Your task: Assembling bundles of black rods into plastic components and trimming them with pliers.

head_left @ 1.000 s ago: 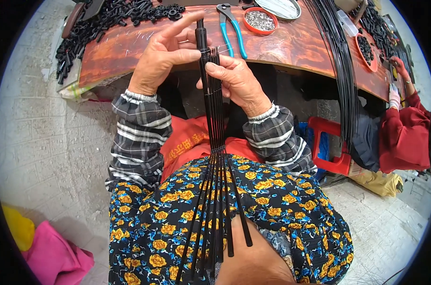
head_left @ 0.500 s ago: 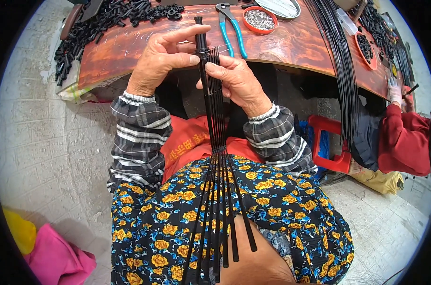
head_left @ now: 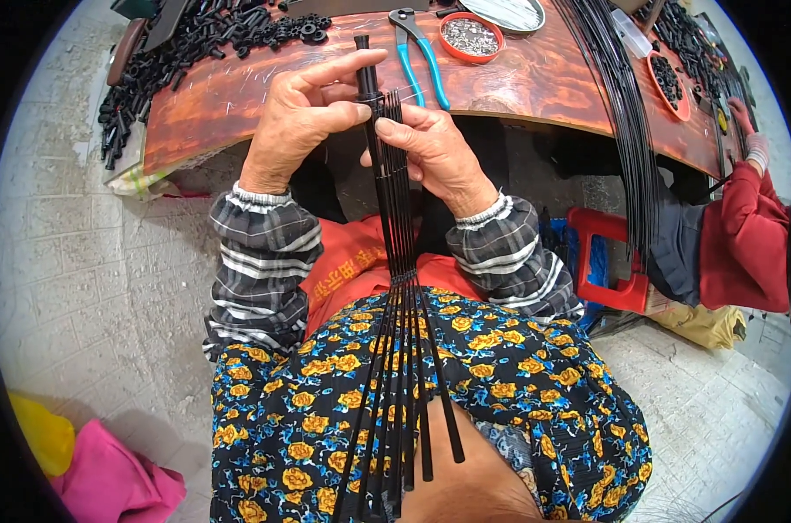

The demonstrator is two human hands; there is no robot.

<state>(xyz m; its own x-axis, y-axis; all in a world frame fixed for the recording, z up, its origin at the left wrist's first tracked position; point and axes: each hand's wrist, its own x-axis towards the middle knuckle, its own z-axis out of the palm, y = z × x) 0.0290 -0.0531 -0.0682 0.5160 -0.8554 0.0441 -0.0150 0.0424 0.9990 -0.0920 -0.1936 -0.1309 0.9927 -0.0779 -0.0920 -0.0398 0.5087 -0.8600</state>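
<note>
A black umbrella frame (head_left: 397,227) hangs upright between my hands, its thin ribs bunched at the top and fanned out over my lap. My left hand (head_left: 304,118) pinches the shaft by the collar where the rib ends gather; the index finger lies across the tube just below its top. Beside it my right hand (head_left: 439,157) grips the bundled ribs with the thumb in front, other fingers partly hidden behind. A fine wire sticks out to the right of the rib ends. Teal-handled pliers (head_left: 430,65) lie on the table just beyond.
On the wooden table (head_left: 535,87) stand a red dish (head_left: 472,37) of small metal pieces and a red dish (head_left: 668,85) of black parts. Black plastic parts (head_left: 230,30) are heaped far left. Long black ribs (head_left: 626,131) overhang the edge near a red stool (head_left: 600,261). A co-worker's gloved hand (head_left: 755,152) is at right.
My hands keep nearly the same grip on the umbrella frame, with the left forearm slightly shifted. The co-worker's arm at right has reached farther over the table.
</note>
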